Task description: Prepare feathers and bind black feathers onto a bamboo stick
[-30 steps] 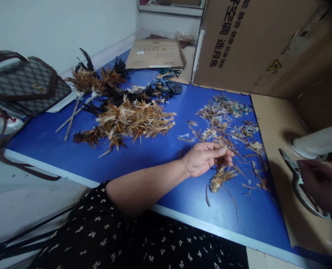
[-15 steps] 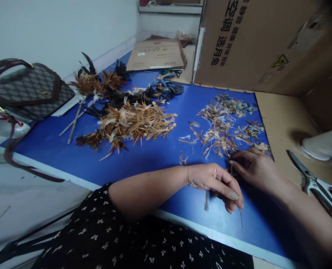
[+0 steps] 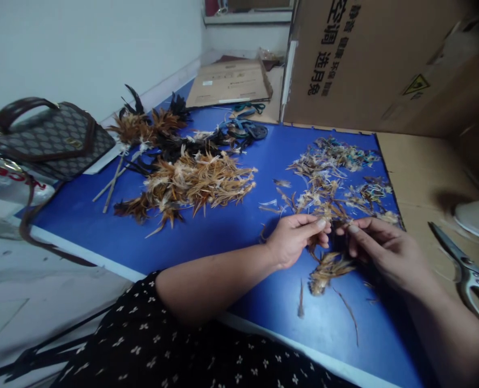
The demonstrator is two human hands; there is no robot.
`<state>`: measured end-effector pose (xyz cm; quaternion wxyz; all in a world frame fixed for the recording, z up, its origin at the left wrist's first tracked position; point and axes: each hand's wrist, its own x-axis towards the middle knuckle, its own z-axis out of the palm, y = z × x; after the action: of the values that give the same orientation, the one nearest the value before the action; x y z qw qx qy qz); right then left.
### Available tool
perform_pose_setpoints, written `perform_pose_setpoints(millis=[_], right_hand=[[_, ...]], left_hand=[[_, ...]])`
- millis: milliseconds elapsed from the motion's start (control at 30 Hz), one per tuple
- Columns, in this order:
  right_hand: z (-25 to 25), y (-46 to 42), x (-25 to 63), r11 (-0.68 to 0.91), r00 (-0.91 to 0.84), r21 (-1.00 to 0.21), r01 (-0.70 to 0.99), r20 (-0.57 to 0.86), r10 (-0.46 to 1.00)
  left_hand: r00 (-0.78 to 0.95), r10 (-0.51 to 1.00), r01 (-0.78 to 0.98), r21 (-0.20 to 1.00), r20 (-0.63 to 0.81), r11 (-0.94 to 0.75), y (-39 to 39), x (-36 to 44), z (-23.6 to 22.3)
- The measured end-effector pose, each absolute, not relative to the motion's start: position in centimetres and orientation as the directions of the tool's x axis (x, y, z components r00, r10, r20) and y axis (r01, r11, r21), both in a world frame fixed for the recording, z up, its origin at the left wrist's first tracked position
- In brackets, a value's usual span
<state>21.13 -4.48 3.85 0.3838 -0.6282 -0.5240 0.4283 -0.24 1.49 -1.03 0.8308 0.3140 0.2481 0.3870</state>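
My left hand [image 3: 298, 240] is closed in a pinch, thumb pressed against the fingers, at the near edge of a heap of feather scraps [image 3: 318, 188]. Facing it, my right hand [image 3: 385, 250] also pinches, its thumb close to the left fingertips. Between them shows a thin brown wisp that looks like feather; its exact shape is blurred. A small bundle of brown feathers [image 3: 324, 275] lies on the blue table just below both hands. Nearer to me are a single short feather [image 3: 301, 302] and a thin curved quill [image 3: 349, 315].
Left of the heap lies a large pile of golden-brown feathers [image 3: 199, 180], with black feathers behind. A handbag [image 3: 77, 140] and two crossed sticks [image 3: 110, 186] are farther left. Scissors [image 3: 462, 264] rest on cardboard at right. A big cardboard box [image 3: 364, 70] stands behind.
My left hand has moved up and back from above the feather bundle, uncovering it, to meet the right fingertips. My right hand has shifted slightly right. The view has turned a little.
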Motion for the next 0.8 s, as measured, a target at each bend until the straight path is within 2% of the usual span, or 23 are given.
perform_pose_setpoints(millis=[133,333,467,667,800], right_hand=[[3.7,-4.8,20.5,-0.180,-0.028,-0.972,0.153,-0.187,0.982],[2.7,-5.1,19.9,-0.243,-0.197,-0.968,0.068,-0.252,0.947],[2.3,-5.2,19.4,-0.314,-0.225,-0.948,-0.046,-0.296,0.928],[2.4,-5.0,18.3,-0.352,-0.215,-0.908,-0.227,-0.305,0.928],[2.1,-5.0,17.9,-0.345,-0.212,-0.894,-0.285,-0.292,0.933]], left_hand=[[0.522,0.833,-0.455,0.767,-0.183,0.453,1.0,0.2,-1.5],[0.553,0.829,-0.431,0.822,-0.085,0.372,0.7,0.1,-1.6],[0.593,0.805,-0.454,0.811,-0.034,0.368,0.9,0.0,-1.4],[0.609,0.789,-0.466,0.769,-0.079,0.437,1.0,-0.1,-1.0],[0.617,0.781,-0.458,0.763,-0.097,0.456,1.0,-0.2,-0.8]])
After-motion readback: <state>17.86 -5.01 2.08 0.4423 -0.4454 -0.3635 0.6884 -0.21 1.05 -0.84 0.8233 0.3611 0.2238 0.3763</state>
